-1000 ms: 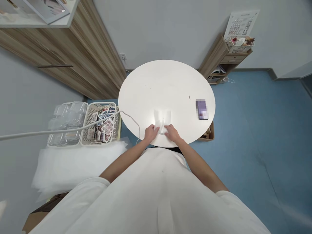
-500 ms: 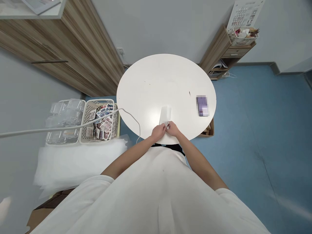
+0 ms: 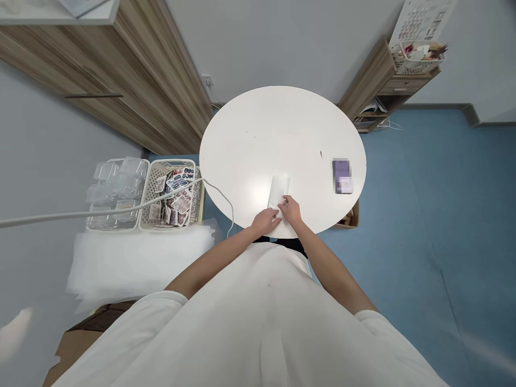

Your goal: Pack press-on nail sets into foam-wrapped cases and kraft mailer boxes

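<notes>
A flat, translucent white plastic bag (image 3: 279,188) lies on the white oval table (image 3: 242,156) near its front edge, pointing away from me. My left hand (image 3: 265,221) is at the bag's near left corner, thumb and fingers around its edge. My right hand (image 3: 291,210) is on the bag's near right side, fingers bent over the edge. The near end of the bag is partly hidden by my fingers. Whether anything is inside the bag I cannot make out.
A pixelated purple item (image 3: 342,176) lies at the table's right side. On the left stand a basket of printed packets (image 3: 151,177) and a basket of clear plastic boxes (image 3: 121,185), with white sheets (image 3: 141,260) in front. A white cable (image 3: 161,199) crosses to the table edge.
My hands were close together, pinching the bag's near end. They have moved slightly apart, the right hand a little farther up the bag. The camera view has shifted slightly.
</notes>
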A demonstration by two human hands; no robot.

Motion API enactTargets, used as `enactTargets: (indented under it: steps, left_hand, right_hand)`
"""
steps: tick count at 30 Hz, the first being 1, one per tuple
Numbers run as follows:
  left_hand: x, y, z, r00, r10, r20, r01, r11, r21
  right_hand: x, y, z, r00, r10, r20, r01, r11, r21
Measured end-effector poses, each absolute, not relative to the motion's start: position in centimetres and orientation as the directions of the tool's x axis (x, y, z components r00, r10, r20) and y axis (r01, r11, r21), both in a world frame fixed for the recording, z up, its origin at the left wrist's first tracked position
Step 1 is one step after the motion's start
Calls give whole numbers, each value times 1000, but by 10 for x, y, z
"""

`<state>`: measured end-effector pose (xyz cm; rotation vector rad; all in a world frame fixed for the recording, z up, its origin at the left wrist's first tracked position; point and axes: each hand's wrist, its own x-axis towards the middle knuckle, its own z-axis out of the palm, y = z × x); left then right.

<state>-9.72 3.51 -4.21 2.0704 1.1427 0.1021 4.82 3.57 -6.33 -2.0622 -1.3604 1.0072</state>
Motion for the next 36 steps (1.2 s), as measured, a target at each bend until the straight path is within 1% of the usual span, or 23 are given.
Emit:
enactTargets:
  steps: [4,6,10,12,15,17,18,20,22,23,26,30,33,36]
  left_hand:
    - [-101,43,-44,552,817,-168,700,-344,626]
    - [-101,50,-46,561,816,-140,700,-378,606]
    - [-99,60,-50,612,777,-147,684,-427,591]
    - [-99,61,-51,620,766,-170,687,-425,589]
    - [-98,61,-49,613,761,-212,712,-416,566]
    - [-98,60,-47,611,758,-229,724,-417,550]
    - [-98,60,-46,612,756,-232,724,-418,549]
    - [-98,61,-45,615,755,-226,718,-419,555]
    - [-99,63,-46,616,761,-201,705,-420,571]
    - [-99,65,-46,615,767,-185,696,-416,585]
    - [-100,71,-46,617,768,-174,665,-391,637]
    - [-103,77,-38,629,740,-238,657,-343,671]
    - [-109,75,-33,602,746,-284,661,-266,702]
    - [-116,67,-34,615,728,-302,642,-239,728]
  right_hand:
    - [50,35,-66,237,918,-318,558,-397,-729]
    - [52,37,-67,234,914,-331,527,-406,-747]
    - [59,42,-69,207,903,-378,464,-430,-775]
    - [63,43,-69,221,903,-369,456,-430,-779]
    - [67,34,-66,324,908,-266,502,-403,-765]
    - [68,22,-63,336,930,-149,596,-333,-731]
    - [67,17,-61,277,956,-100,658,-265,-705]
    - [64,7,-57,48,997,-67,767,-80,-636]
    - [60,4,-56,-144,983,-113,825,56,-562]
    - [57,5,-56,-195,970,-147,842,88,-532]
    - [50,14,-57,-211,954,-215,873,86,-479]
    - [48,22,-51,-223,947,-230,883,97,-459]
    - [53,18,-40,-254,927,-277,872,95,-480]
    - [61,10,-31,-243,911,-334,846,31,-532]
